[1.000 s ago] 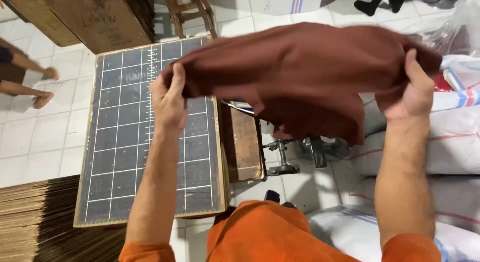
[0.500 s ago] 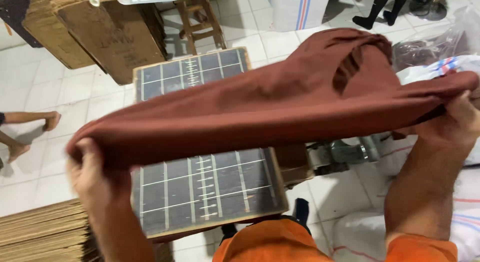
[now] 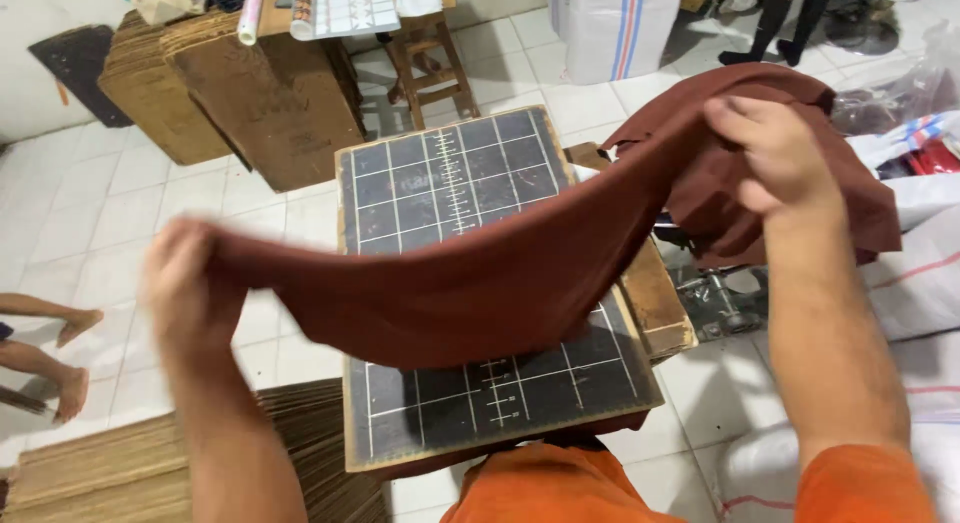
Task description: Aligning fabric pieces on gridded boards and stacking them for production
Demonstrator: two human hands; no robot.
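Moved: left hand (image 3: 190, 283) has swung lower, cloth (image 3: 500, 273) now sagging over the gridded board (image 3: 450, 183).
Cloth: reddish-brown, stretched, bunched by right hand (image 3: 775, 153).
Fingers: both hands' closed on cloth edges.

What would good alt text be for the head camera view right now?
Two bare hands, left hand and right hand, stretch a reddish-brown cloth above a dark gridded board with white ruler lines. Stacked cardboard, a wooden stool and white sacks stand on the tiled floor.
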